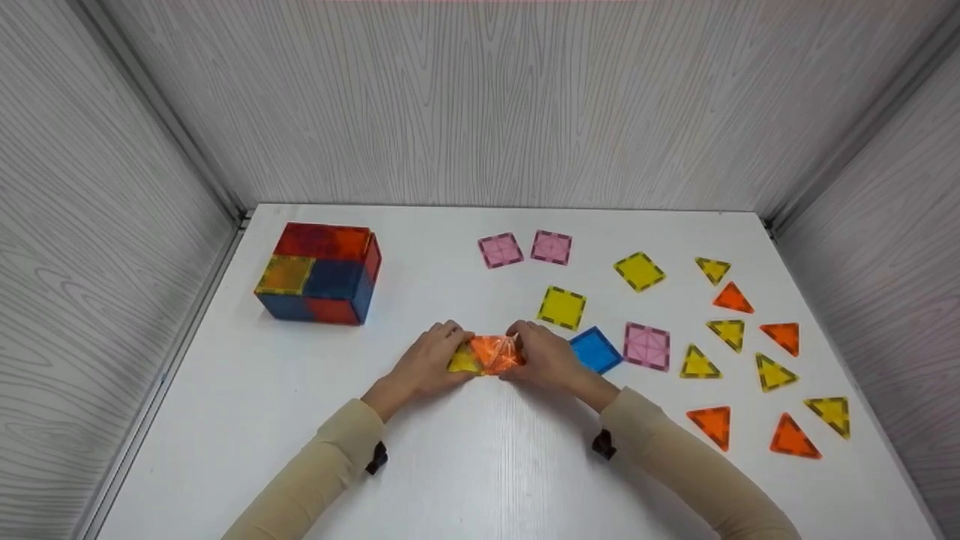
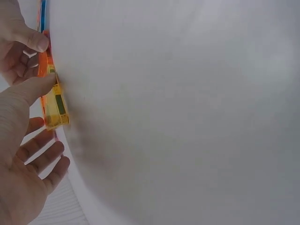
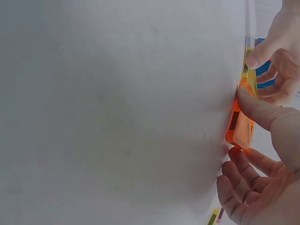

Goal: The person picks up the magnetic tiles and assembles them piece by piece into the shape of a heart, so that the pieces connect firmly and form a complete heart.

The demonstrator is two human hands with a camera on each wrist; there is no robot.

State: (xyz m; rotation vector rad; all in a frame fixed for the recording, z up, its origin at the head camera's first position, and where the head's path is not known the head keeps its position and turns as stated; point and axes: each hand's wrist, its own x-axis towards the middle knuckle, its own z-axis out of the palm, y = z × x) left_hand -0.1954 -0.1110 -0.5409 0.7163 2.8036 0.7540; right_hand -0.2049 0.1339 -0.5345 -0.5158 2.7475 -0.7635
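Both hands meet low over the white table around a small joined group of translucent magnetic tiles. My left hand [image 1: 427, 358] pinches the yellow triangle tile [image 1: 463, 361] at the group's left end, its thumb lying along the near edge in the left wrist view. At the other end, my right hand [image 1: 551, 358] pinches the orange triangle tile [image 1: 491, 352] between thumb and fingers. The right wrist view shows the thumb on that orange edge and the other fingers spread beyond. Fingers cover parts of the group, so its full shape is hidden.
A box built of red, blue and yellow tiles [image 1: 319, 274] stands at the left. A blue square tile [image 1: 596, 350] lies beside the right hand, near a pink square [image 1: 646, 346]. A yellow square [image 1: 562, 307] is behind. Several yellow and orange triangles [image 1: 795, 436] are scattered at the right.
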